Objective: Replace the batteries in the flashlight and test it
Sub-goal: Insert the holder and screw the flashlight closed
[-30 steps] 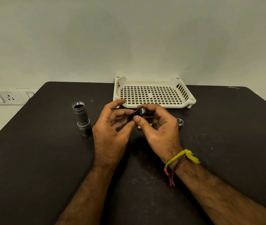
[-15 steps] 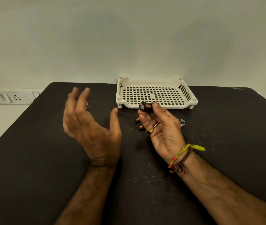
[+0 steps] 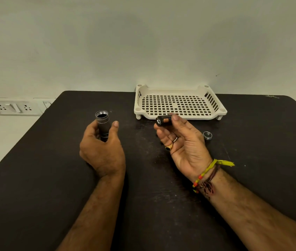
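At centre left of the frame, the left hand (image 3: 102, 150) wraps around a dark grey metal flashlight body (image 3: 103, 126), holding it upright just above the dark matte worktop (image 3: 35, 178). Its fingers (image 3: 91, 128) curl behind the tube and the thumb lies alongside it on the right, so the grip is closed on the barrel. The flashlight's open threaded end points up, showing a dark hollow inside.

To the right of centre, the right hand (image 3: 183, 142) is turned palm up, with its fingers pinching a black cylindrical battery holder with an orange-and-black cell (image 3: 164, 120) visible in it. The holder lies roughly level, its round end facing left toward the flashlight body, and the two are apart with bare worktop between them. A gold ring sits on one finger, and yellow and red thread bands circle the wrist.

Just right of the right hand, a small round silver-rimmed end cap (image 3: 207, 135) rests on the worktop. Behind the hands, in the upper middle of the frame, a cream plastic perforated tray (image 3: 179, 115) stands on short legs near the far edge. At the far left, a white wall socket panel (image 3: 15, 106) sits against the pale wall.
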